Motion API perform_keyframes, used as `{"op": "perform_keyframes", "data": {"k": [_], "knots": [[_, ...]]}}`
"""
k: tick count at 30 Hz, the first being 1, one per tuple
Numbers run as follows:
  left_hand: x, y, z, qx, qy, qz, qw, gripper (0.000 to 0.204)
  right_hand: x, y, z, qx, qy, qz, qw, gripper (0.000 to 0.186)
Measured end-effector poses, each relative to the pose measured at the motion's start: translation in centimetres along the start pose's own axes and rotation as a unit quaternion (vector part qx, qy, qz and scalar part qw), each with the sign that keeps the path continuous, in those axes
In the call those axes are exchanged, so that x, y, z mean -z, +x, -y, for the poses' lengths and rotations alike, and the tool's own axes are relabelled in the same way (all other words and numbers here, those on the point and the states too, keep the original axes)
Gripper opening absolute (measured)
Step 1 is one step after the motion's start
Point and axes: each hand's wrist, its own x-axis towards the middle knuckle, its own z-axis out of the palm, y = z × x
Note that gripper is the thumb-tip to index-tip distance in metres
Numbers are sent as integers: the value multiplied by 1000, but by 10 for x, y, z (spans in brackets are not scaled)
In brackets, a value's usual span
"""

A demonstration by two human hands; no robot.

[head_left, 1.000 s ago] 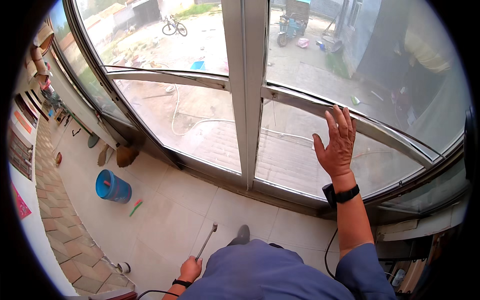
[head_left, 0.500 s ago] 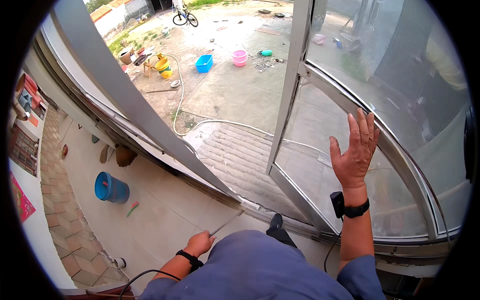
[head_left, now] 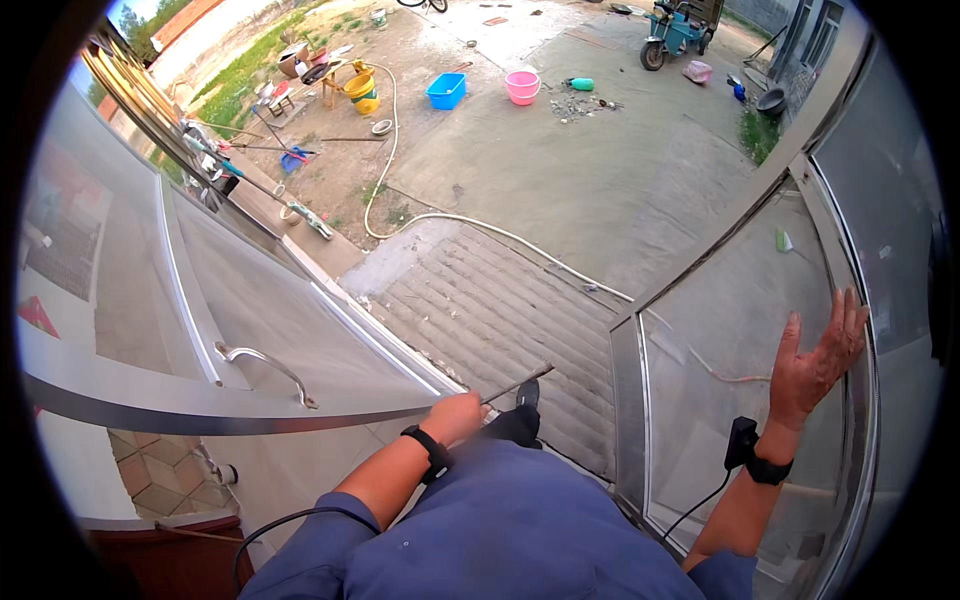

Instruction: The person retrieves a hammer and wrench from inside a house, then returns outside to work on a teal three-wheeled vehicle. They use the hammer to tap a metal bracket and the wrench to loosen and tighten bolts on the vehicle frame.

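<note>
My left hand [head_left: 455, 418] is closed on a thin metal rod [head_left: 520, 380], low in front of me beside the edge of the left door leaf [head_left: 180, 280], which has a curved metal handle [head_left: 262, 362]. My right hand [head_left: 815, 365] is open, fingers spread, against the metal frame and glass of the right door leaf [head_left: 825, 215]. My shoe [head_left: 528, 398] is in the doorway between the two leaves, over ridged concrete [head_left: 500, 310].
Outside lie a long hose [head_left: 530, 245], blue basin [head_left: 446, 92], pink bucket [head_left: 522, 88], yellow bucket [head_left: 362, 93] and green container [head_left: 582, 84]. A blue three-wheeler [head_left: 678, 35] stands at back right. Poles and long tools [head_left: 258, 192] are at left.
Both door leaves have swung outward, opening the doorway onto the yard. I have moved forward into it; my right hand has gone right with the door, and my left hand has risen with the rod.
</note>
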Motion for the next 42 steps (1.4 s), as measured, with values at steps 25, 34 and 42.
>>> {"op": "perform_keyframes", "data": {"k": [25,34,42], "knots": [[63,222,31,218,-104,-21,970,42,-405,-77,-8,26,-24,592,805,69],[84,258,100,297,-122,13,947,46,-448,-94,16,28,-74,653,754,47],[150,365,199,226,-93,24,969,46,-460,-119,61,16,-159,752,639,30]]}}
